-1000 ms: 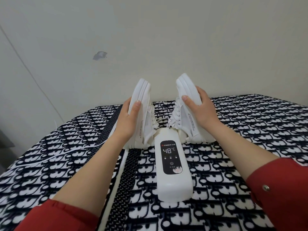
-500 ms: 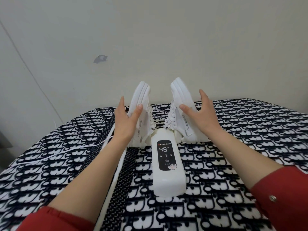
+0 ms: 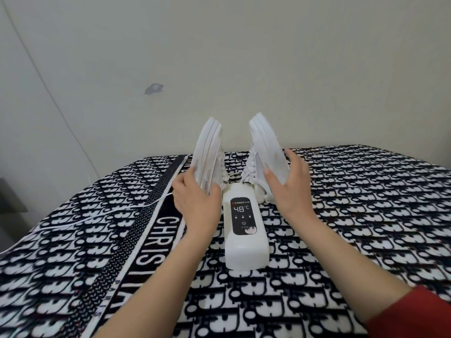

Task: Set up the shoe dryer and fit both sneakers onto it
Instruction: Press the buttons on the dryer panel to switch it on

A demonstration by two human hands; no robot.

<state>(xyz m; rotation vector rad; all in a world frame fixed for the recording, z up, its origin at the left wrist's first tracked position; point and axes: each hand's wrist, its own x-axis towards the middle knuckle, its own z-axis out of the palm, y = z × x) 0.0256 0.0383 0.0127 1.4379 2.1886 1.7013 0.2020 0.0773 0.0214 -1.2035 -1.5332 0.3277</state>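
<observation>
Two sneakers (image 3: 207,154) (image 3: 264,152) stand behind the dryer (image 3: 245,230) on the blanket (image 3: 353,215).

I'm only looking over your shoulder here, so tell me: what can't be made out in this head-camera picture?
- The dryer's nozzles: hidden inside the left sneaker and right sneaker.
- Small icons under the 48 °C readout: too small to read.
- Where the white cord ends: it runs off the left edge.
- Whether the left hand and right hand touch the shoes: unclear, fingers spread, some blur.
- The blanket's full lettering: covered by the left forearm.
</observation>
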